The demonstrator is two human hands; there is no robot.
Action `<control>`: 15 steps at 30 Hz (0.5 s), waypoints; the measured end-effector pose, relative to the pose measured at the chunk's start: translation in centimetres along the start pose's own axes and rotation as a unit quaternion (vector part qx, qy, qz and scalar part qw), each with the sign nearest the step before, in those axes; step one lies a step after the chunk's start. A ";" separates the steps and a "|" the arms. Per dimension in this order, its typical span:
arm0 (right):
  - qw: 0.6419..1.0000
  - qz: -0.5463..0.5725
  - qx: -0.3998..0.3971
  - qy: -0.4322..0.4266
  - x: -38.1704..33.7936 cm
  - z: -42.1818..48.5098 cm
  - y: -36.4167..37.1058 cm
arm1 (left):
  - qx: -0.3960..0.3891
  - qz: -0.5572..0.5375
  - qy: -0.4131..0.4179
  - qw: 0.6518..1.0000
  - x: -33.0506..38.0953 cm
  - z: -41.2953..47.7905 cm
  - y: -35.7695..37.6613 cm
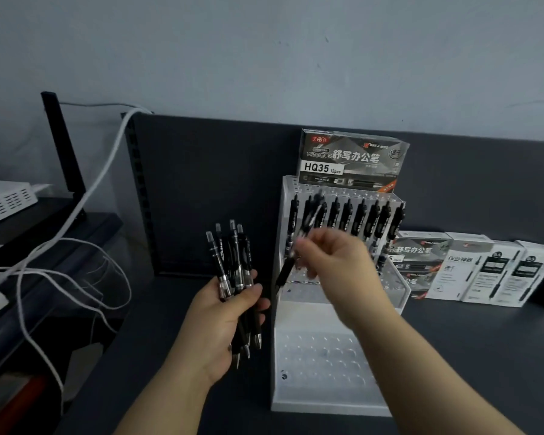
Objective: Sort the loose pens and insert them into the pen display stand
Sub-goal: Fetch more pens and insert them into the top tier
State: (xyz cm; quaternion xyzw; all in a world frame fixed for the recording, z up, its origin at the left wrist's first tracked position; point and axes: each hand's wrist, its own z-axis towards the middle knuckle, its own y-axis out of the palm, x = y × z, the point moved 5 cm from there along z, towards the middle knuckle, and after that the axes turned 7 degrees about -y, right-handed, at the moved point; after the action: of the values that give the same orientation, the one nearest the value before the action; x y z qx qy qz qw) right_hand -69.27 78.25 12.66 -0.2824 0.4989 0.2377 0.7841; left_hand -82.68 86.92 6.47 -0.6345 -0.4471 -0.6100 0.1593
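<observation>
Right hand (336, 265) at mid-frame, grip pinched on a single pen (285, 271), and it was a blur, tilted just in front of the pen display stand (321, 400) on the worktop (468, 356). There lay the danger: coming in slanted, the pen could miss its hole or clip the filled top row (358, 218) and knock a neighbour askew. Left of the stand, the left hand (220, 318) had its grip closed round a bundle of pens (233, 265), tips down and fanned. A slack squeeze, I judged, and one could slide out onto the worktop. The count: one pen in the right hand, at least four in the left by their clicker tops, about nine standing in the top row, though blur muddied the tally. One stand, with one pen box (352, 160) perched behind it. At right, at least three white boxes (484, 271).
</observation>
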 end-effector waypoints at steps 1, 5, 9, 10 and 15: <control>0.999 -0.011 0.039 -0.025 -0.4 0.7 -0.6 | 0.009 0.001 0.004 1.000 0.0 0.1 -0.4; 0.981 -0.116 0.113 -0.102 -1.2 2.4 -1.3 | 0.019 0.013 0.016 1.000 0.0 0.3 -1.2; 0.972 -0.187 0.091 -0.114 -0.2 2.8 -0.3 | 0.014 0.013 0.019 1.000 0.1 0.5 -1.4; 0.970 -0.199 0.085 -0.109 0.2 2.8 -0.1 | 0.012 0.013 0.021 1.000 0.1 0.5 -1.4; 0.954 -0.280 0.040 -0.095 1.4 2.9 0.9 | 0.006 0.007 0.021 1.000 0.3 0.7 -1.5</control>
State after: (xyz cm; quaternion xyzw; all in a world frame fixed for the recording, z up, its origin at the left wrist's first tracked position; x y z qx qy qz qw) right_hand -67.48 80.98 12.19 -0.3552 0.3321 0.0144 0.8737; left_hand -83.39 88.37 6.05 -0.6237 -0.4427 -0.6195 0.1766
